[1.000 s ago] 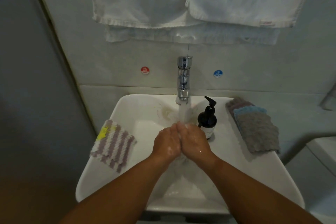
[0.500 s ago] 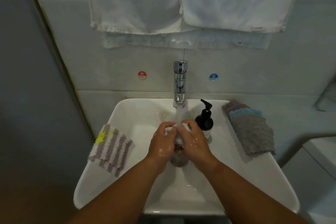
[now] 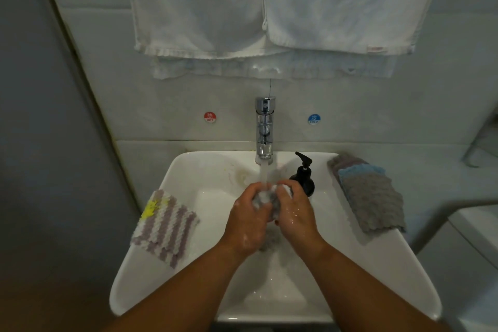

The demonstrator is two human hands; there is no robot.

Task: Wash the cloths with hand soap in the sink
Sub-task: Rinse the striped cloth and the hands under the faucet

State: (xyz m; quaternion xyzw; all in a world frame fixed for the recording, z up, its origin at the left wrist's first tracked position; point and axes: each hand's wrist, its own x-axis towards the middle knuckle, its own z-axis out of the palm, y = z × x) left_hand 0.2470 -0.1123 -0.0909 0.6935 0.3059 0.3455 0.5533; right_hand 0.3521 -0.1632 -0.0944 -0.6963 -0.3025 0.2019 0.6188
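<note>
Under the running faucet (image 3: pixel 264 129), over the sink (image 3: pixel 151 277) basin, left hand (image 3: pixel 246 219) and right hand (image 3: pixel 295 213) both clench one bunched, sudsy cloth (image 3: pixel 265 198): soft, light, waterlogged, likely slippery, so grip the whole wad, not an edge.

White towels (image 3: pixel 336 3), perhaps three

Purple-white striped cloth (image 3: pixel 164 226); black soap bottle (image 3: pixel 304 182); grey cloth (image 3: pixel 374 202); white sink (image 3: pixel 140 277).

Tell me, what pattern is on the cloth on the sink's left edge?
That cloth has purple and white stripes, plus a yellow patch at one corner; head view.
</note>
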